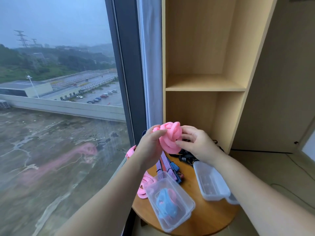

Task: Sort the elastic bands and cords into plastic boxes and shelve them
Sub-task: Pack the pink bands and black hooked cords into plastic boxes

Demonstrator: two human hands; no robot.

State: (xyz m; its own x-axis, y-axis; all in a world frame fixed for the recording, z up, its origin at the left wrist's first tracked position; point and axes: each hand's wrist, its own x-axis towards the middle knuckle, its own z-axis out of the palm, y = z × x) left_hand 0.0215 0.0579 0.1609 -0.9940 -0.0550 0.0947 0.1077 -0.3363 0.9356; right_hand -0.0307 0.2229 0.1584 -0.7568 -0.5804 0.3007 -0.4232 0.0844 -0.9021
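Note:
A thick pink elastic cord (170,137), wound into a knot-like bundle, is held up above the round wooden table (204,217). My left hand (151,147) grips its left side and my right hand (197,143) pinches its right side. Below, a clear plastic box (170,201) holds blue and pink bands. A second clear box (211,181) stands to its right, partly behind my right forearm. Striped blue and red bands (167,166) lie on the table, with more pink cord (144,186) at the left edge and black cords (185,155) at the back.
A light wooden shelf unit (204,82) rises behind the table, its compartments bare. A large window (59,99) with a dark frame fills the left. A thin black cable (293,160) runs along the surface to the right.

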